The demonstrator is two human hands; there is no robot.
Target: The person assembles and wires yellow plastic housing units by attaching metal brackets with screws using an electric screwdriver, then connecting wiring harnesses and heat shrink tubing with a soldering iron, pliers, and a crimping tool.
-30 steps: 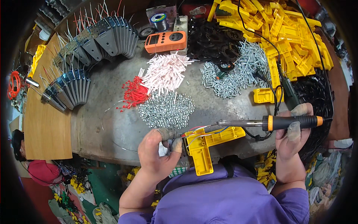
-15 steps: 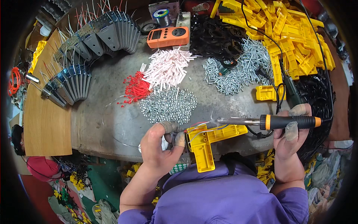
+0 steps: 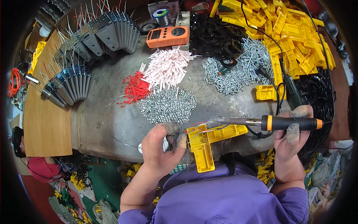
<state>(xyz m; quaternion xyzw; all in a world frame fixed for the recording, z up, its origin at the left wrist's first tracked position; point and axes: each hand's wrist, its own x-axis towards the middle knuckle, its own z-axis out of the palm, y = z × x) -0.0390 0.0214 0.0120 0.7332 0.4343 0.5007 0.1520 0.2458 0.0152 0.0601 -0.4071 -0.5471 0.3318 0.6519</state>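
My left hand [image 3: 160,143], its fingertips wrapped, is closed on the left end of a yellow T-shaped plastic housing [image 3: 203,151]. Thin red, white and blue wires [image 3: 215,129] run along the housing's upper part. In my right hand [image 3: 292,130], also with wrapped fingertips, is a soldering iron [image 3: 287,123] with a black and orange handle. It points left, and its tip is over the wires at the housing's upper edge; whether it touches them I cannot tell. What else lies between my left fingertips is hidden.
Beyond my hands lie piles of nuts [image 3: 167,105], red small parts [image 3: 136,89], white sleeves [image 3: 168,69] and screws [image 3: 227,76]. Yellow housings [image 3: 294,33] heap at the far right. Grey wired plates [image 3: 110,33] stand far left. An orange meter [image 3: 167,36] sits at the back.
The soldering iron and my right hand have shifted very slightly to the right. The wisp of smoke above the tip has thinned. My left hand and the housing stay almost still.
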